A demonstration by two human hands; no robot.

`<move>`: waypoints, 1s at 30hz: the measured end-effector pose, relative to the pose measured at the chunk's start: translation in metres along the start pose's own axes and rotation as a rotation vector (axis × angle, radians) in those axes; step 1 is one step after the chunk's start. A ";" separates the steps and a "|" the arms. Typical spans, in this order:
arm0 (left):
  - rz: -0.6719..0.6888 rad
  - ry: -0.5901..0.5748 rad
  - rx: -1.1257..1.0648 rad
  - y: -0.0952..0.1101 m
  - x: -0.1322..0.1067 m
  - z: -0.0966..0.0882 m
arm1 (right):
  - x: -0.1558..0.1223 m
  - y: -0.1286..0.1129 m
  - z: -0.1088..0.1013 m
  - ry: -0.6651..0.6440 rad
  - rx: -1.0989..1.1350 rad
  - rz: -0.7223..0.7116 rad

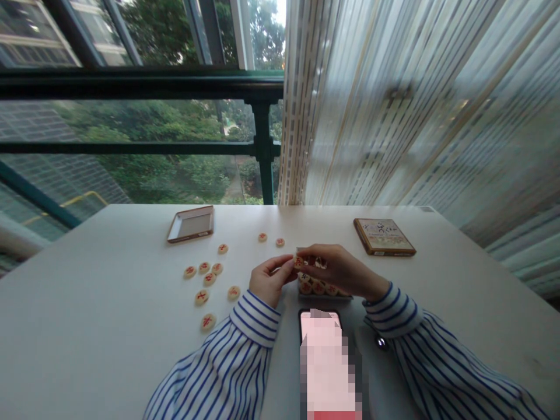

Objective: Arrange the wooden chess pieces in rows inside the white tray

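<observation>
A round Chinese chess piece [298,262] with a red character is at the fingertips of both hands. My left hand [272,280] pinches at its left edge, thumb and forefinger together. My right hand [339,269] closes on it from the right, its fingers bent over the tray. Below the right hand sits a small tray [326,297] with rows of chess pieces [318,288]; the hand hides part of them. Several loose red-marked pieces [209,279] lie on the table left of my left hand.
Two loose pieces [262,237] lie farther back. An upturned box lid [191,224] stands at back left, a closed flat box [385,237] at back right. A phone [326,361] lies in front of the tray on the white table [109,326]. Window and curtain border the far edge.
</observation>
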State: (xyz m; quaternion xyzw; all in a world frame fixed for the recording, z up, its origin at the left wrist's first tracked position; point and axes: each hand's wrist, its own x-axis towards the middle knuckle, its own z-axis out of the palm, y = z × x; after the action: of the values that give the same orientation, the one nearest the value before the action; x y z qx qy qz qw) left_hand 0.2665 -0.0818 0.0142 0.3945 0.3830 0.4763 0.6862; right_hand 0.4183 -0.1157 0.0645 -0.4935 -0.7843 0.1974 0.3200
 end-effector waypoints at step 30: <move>0.174 0.126 0.240 -0.005 0.005 -0.003 | -0.002 0.009 -0.008 -0.137 -0.287 0.020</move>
State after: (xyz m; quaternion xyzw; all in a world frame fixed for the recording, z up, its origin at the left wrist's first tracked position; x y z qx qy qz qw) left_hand 0.2669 -0.0780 0.0077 0.4748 0.4439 0.5084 0.5648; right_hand 0.4299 -0.1133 0.0639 -0.5275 -0.8193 0.1195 0.1901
